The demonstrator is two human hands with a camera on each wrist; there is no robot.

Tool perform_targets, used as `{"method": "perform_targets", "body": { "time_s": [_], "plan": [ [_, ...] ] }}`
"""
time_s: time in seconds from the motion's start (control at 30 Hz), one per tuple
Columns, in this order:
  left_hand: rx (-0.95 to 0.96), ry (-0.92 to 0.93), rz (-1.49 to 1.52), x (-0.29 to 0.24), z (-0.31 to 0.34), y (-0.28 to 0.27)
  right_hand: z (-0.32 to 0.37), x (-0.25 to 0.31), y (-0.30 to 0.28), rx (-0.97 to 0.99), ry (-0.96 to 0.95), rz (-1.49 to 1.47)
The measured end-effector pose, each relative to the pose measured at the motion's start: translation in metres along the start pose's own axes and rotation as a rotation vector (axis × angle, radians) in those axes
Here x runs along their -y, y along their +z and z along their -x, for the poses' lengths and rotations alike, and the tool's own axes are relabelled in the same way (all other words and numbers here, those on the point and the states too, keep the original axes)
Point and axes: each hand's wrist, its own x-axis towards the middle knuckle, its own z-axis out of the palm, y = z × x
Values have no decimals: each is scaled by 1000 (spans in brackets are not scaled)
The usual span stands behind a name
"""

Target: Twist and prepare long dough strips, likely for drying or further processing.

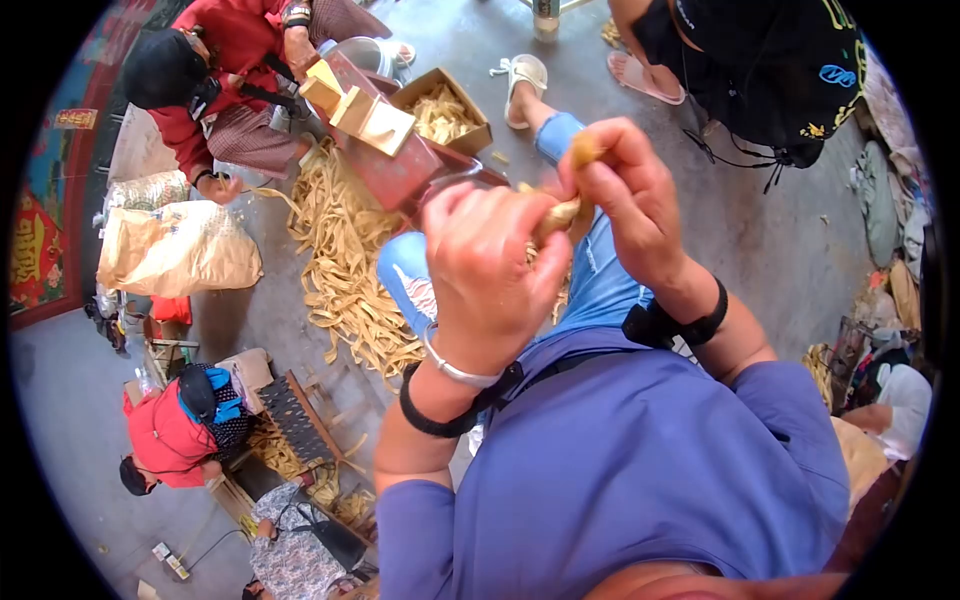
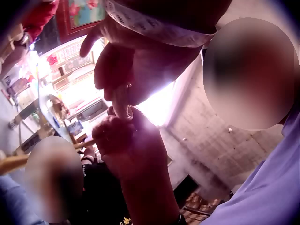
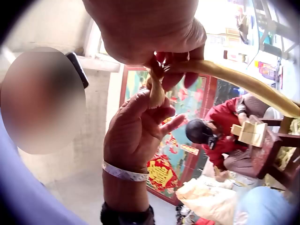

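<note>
A tan, strap-like strip is folded or knotted into a small piece [image 1: 558,216] between the two hands, held up above the lap. The left hand [image 1: 485,275], with a pale bracelet at its wrist, pinches this piece [image 3: 156,95] between thumb and fingers. Close beside it the right hand [image 1: 632,205] pinches another part of the strip [image 1: 587,150] with thumb and fingertips. From the right hand [image 3: 150,30], a long flat length of strip [image 3: 243,84] runs off to the right edge of the right wrist view. The fingers hide the exact folds.
Long tan strips [image 1: 345,260] lie heaped on the floor. Beyond them stand a red-brown bench [image 1: 385,165] with wooden blocks and a cardboard box [image 1: 477,140] of strips. Other people sit at left; another person [image 1: 760,70] is at upper right. A paper sack [image 1: 180,248] lies at left.
</note>
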Motion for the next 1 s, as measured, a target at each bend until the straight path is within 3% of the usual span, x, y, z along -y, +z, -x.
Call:
{"method": "perform_targets", "body": {
  "time_s": [0.07,0.13,0.27,0.4,0.47,0.57,0.7,0.83,1.0],
  "plan": [
    [-32,7,-135,13,11,6,8,-14,-4,-24,252,83],
    [-80,17,-230,20,22,14,14,-35,-4,34,296,194],
    [9,-6,-136,30,39,15,14,-44,-17,283,406,212],
    [106,-99,95,32,41,7,18,-61,-23,479,445,-105],
    [80,-171,221,37,43,10,22,-69,-19,423,521,-324],
    [-79,-485,199,39,54,16,24,-73,-13,315,560,-435],
    [-140,-505,396,51,63,26,25,-67,-9,290,580,-357],
    [12,-646,738,59,71,20,23,-75,-10,301,499,-183],
    [248,-705,719,69,71,11,17,-61,-4,255,638,-208]
  ]
}}
